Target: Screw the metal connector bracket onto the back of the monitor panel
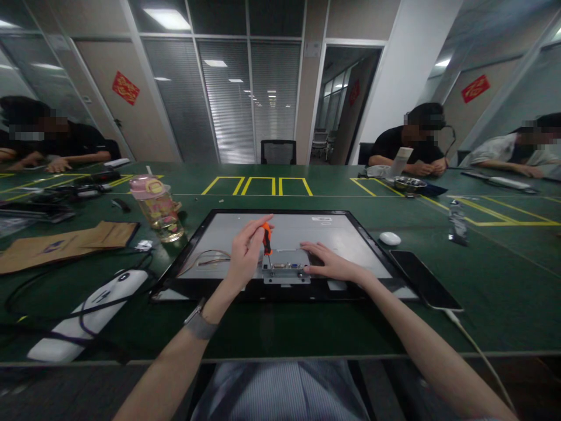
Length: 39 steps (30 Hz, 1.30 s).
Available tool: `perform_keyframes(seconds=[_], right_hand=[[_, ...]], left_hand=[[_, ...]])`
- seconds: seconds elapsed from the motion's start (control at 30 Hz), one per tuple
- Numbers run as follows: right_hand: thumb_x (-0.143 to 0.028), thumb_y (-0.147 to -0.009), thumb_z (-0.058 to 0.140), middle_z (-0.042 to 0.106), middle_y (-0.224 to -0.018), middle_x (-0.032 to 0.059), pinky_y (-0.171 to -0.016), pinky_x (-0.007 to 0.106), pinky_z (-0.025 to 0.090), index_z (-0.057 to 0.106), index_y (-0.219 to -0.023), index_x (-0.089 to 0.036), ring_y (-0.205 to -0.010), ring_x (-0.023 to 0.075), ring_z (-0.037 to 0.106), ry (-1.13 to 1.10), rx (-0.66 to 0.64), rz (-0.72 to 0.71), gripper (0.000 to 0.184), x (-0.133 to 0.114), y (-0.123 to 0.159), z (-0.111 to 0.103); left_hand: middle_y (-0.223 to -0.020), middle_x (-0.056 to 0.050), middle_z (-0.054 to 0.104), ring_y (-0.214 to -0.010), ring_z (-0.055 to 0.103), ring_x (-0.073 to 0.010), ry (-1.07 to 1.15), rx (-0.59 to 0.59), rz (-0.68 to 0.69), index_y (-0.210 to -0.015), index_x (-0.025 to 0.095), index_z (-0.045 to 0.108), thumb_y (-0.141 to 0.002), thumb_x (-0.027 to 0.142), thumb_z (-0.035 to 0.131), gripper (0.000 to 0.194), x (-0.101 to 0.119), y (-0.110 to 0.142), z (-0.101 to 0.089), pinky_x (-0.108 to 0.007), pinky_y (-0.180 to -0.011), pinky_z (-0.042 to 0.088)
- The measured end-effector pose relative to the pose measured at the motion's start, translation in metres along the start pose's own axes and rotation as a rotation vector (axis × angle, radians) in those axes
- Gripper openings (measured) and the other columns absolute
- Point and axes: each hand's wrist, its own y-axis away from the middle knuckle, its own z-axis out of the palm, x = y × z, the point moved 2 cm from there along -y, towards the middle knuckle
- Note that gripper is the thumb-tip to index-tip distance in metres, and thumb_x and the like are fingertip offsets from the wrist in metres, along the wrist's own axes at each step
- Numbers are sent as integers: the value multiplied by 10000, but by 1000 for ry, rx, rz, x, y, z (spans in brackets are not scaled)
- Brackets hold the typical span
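Observation:
A flat display panel [359, 245] with a black frame lies face down on the table before me. A metal bracket with connector ports [287, 279] sits at its near middle. My left hand [244, 252] is closed around an orange and black screwdriver [266, 238], held upright with its shaft down at the bracket's left side. My right hand [328, 262] lies with outstretched fingers on the panel, its thumb by the bracket's right end. Thin wires [210, 255] run across the panel left of the bracket.
To the left are a pink-lidded bottle [156, 207], a brown paper bag [65, 245] and a white power strip [92, 316] with black cables. On the right lie a phone [425, 279] on a cable and a white case [390, 238]. Several people sit across the table.

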Motion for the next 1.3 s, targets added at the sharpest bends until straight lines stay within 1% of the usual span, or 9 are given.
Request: perform_keyframes(seconds=[0.13, 0.3, 0.5, 0.67, 0.87, 0.97, 1.03, 1.17, 1.3], right_hand=[[-669, -855, 496, 351, -1533, 119, -1206, 480, 108, 405, -1419, -186, -1432, 282, 280, -1, 2, -4, 748, 0, -1, 0], [-675, -854, 492, 346, -1538, 101, -1206, 484, 111, 405, -1420, -216, -1436, 278, 270, 4, -2, 4, 734, -1, 0, -1], [-675, -854, 494, 344, -1539, 101, -1203, 492, 106, 406, -1418, -217, -1439, 277, 263, -7, 3, -2, 732, -1, 0, 0], [-673, -854, 496, 362, -1530, 100, -1202, 487, 112, 421, -1409, -224, -1429, 279, 288, -9, 11, -9, 718, -2, 0, -1], [-676, -850, 499, 357, -1533, 101, -1204, 489, 106, 413, -1416, -222, -1434, 278, 275, -10, 11, -3, 730, 0, 0, 0], [-671, -846, 509, 355, -1534, 98, -1201, 497, 114, 421, -1412, -221, -1431, 292, 280, -17, 15, 3, 729, 1, 0, 1], [-666, -849, 508, 361, -1531, 98, -1200, 498, 115, 424, -1410, -223, -1427, 293, 290, -19, 18, -5, 720, 0, 0, 1], [-674, -847, 503, 369, -1527, 97, -1202, 497, 112, 422, -1411, -222, -1430, 290, 282, -9, 13, 2, 727, -1, 0, 0], [-687, -847, 488, 356, -1534, 93, -1203, 493, 112, 413, -1416, -219, -1437, 292, 264, -5, -7, 18, 741, -4, 1, -2]], left_hand=[[-908, -36, 591, -864, 566, -147, -160, 38, 66, -1067, 203, 679, -921, 276, 523, 226, 1, 0, -1, -288, -823, 462], [-1003, -49, 589, -923, 563, -145, -224, 12, 111, -1223, 216, 598, -962, 224, 417, 318, 1, 0, -1, -307, -859, 459], [-911, -24, 556, -849, 559, -141, -288, 73, 170, -1093, 210, 651, -863, 265, 616, 239, 2, 0, 0, -312, -828, 490], [-1045, -62, 588, -895, 585, -136, -222, -25, 117, -1264, 224, 574, -945, 223, 438, 346, 2, 0, 0, -286, -788, 508], [-984, -47, 573, -876, 587, -136, -254, 18, 135, -1172, 215, 643, -890, 251, 566, 294, 3, 1, 1, -295, -823, 509], [-1130, -83, 591, -974, 608, -157, -134, -22, 79, -1259, 227, 587, -947, 254, 454, 341, 0, 1, 2, -324, -869, 511], [-1102, -78, 613, -929, 621, -145, -63, -18, 32, -1293, 232, 557, -959, 256, 426, 359, -4, 1, 2, -312, -844, 521], [-968, -40, 589, -873, 582, -136, -133, 63, 27, -1156, 229, 652, -888, 285, 578, 283, -6, 1, 0, -297, -838, 505], [-1001, -53, 610, -952, 590, -152, -73, 44, 8, -1160, 228, 654, -941, 272, 473, 288, -4, -1, -1, -328, -898, 479]])
